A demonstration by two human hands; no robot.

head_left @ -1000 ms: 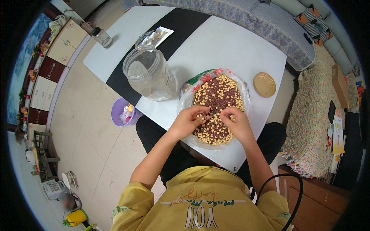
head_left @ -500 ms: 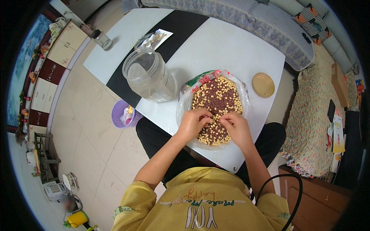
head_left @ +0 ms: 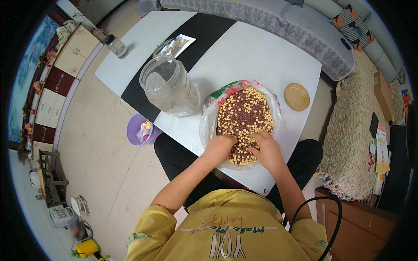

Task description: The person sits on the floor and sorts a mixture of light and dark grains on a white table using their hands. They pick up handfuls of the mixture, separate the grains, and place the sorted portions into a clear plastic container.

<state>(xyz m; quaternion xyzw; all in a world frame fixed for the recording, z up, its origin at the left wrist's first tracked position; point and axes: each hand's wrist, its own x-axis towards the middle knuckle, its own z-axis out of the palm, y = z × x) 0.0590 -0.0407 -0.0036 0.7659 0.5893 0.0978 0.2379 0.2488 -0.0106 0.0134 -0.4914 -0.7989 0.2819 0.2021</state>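
Note:
An opened clear plastic bag (head_left: 209, 126) with a red and green printed edge lies on the table. It is full of small dark red beans (head_left: 239, 115) mixed with yellow soybeans (head_left: 244, 158). At the near left part of the beans is my left hand (head_left: 219, 150), its fingers curled down with the tips at the surface; whatever they pinch is hidden. Across from it, my right hand (head_left: 269, 151) rests over the near right part, thumb and fingers apart, with beans showing between them.
A large clear plastic jar (head_left: 170, 89) stands left of the bag, its gold lid (head_left: 297, 96) lying to the right. Farther back are a small tray of odds and ends (head_left: 176, 45) and a glass bottle (head_left: 116, 46). A purple bin (head_left: 138, 130) stands on the floor.
Both hands have moved slightly nearer to me and a little apart. My right thumb and fingers have spread, while the left fingers have turned down into the beans.

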